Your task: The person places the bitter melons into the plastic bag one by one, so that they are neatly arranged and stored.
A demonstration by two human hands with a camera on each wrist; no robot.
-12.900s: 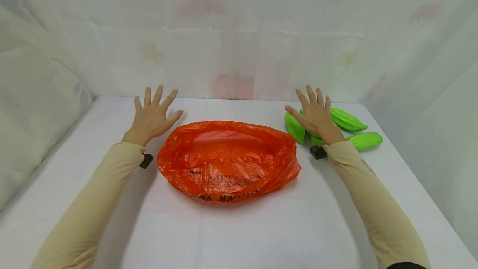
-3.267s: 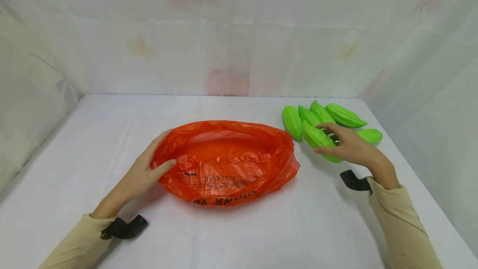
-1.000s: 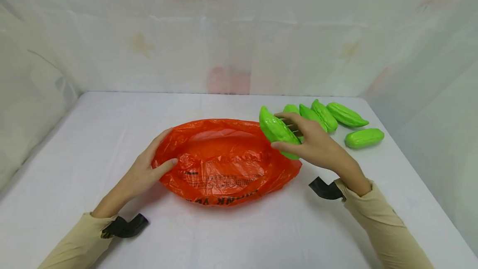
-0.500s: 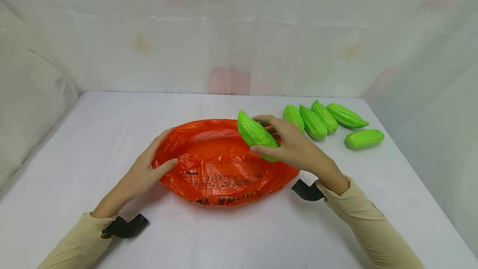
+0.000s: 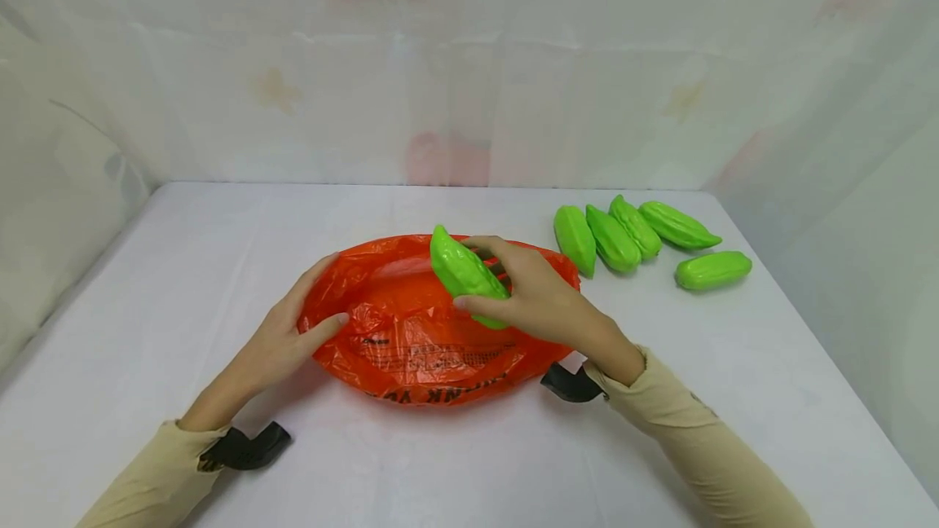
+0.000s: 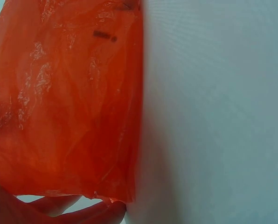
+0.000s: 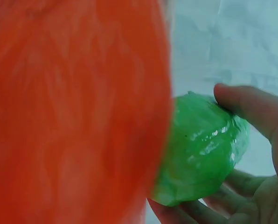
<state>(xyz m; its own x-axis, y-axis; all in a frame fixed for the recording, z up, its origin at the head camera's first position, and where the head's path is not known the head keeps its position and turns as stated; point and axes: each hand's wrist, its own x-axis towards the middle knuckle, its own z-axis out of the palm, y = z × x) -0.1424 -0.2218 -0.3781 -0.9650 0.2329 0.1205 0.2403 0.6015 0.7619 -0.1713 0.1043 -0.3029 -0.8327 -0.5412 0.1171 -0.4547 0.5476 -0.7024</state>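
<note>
In the head view, the right hand (image 5: 539,296) pinches a green gourd (image 5: 464,269), thumb on the near side and fingers curled round the far side, with the pointed tip jutting forward and left out of the grip. Behind this grip in view lies the open mouth of the red plastic bag (image 5: 399,332). Well to its left, the left hand (image 5: 284,332) holds the bag's left end, thumb over the rim and fingers outside. Right of the right hand's grip and farther off, five other gourds (image 5: 613,240) lie on the white table (image 5: 440,463).

In the left wrist view, fingers press against the bag's lower edge, and the red plastic rises above them; the thumb cannot be made out.

In the right wrist view, the gourd sits between thumb above and fingers below, the blurred bag to its left hiding part of it
</note>
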